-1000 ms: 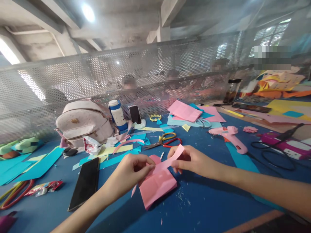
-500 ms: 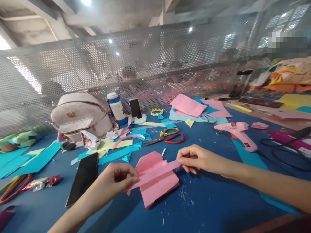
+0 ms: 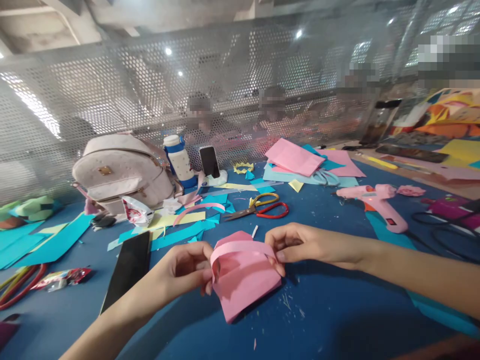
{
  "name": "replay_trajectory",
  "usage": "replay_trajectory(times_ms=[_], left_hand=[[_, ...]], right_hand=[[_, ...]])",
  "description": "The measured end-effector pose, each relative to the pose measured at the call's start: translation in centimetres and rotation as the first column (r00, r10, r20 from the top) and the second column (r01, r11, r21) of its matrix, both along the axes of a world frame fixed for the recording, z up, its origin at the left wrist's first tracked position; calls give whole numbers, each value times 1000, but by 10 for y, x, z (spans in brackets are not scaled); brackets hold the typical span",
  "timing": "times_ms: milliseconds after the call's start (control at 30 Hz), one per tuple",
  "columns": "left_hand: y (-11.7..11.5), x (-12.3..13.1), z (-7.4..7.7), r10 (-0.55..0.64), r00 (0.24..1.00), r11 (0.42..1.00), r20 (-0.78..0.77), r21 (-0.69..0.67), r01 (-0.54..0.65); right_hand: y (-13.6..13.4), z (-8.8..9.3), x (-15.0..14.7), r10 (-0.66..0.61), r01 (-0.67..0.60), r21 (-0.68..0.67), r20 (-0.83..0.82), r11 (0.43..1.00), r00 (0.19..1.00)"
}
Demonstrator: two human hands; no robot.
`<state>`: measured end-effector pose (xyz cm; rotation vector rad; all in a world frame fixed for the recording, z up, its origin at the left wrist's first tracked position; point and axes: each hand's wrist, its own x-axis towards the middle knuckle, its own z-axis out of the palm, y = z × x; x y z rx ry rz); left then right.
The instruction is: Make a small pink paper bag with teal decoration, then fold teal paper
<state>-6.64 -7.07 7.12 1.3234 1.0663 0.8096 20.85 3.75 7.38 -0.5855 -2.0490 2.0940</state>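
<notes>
A folded pink paper piece (image 3: pixel 247 287), shaped like a small bag or envelope, rests on the blue table in front of me. Over it arches a pink paper strip (image 3: pixel 240 247), bent into a curve. My left hand (image 3: pixel 191 270) pinches the strip's left end against the left side of the folded piece. At the right side, my right hand (image 3: pixel 290 246) pinches the other end, fingers closed near the paper's edge. Both strip ends are partly hidden by my fingers. Just beyond lie scissors (image 3: pixel 258 206) with red and yellow handles, blades pointing left.
A pink glue gun (image 3: pixel 378 197) lies to the right, its cord trailing. Left of my hands is a black phone (image 3: pixel 129 267). Behind stand a pale backpack (image 3: pixel 116 175), a bottle (image 3: pixel 180 162) and a propped phone (image 3: pixel 209 161). Paper scraps (image 3: pixel 183 236) and a perforated metal screen (image 3: pixel 225 65) are beyond.
The pink strip was stretched nearly straight above the folded paper; now it is bowed upward. My hands have drawn closer together, bringing its ends to the paper's sides.
</notes>
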Motion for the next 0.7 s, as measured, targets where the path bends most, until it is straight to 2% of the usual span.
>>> replay_trajectory(times_ms=[67, 233, 433, 567, 700], left_hand=[[1, 3, 0, 5, 999, 1000, 32, 20, -6], [4, 5, -4, -57, 998, 994, 25, 92, 54], [3, 3, -16, -77, 997, 995, -13, 68, 77], [2, 2, -21, -64, 998, 998, -1, 6, 64], [1, 3, -23, -4, 1000, 1000, -30, 26, 5]], right_hand=[[-1, 0, -2, 12, -12, 2, -28, 1000, 1000], [1, -9, -6, -6, 11, 224, -19, 975, 1000], [2, -13, -11, 67, -74, 394, 32, 916, 997], [2, -11, -12, 92, -114, 397, 75, 911, 993], [4, -12, -16, 52, -73, 442, 60, 894, 997]])
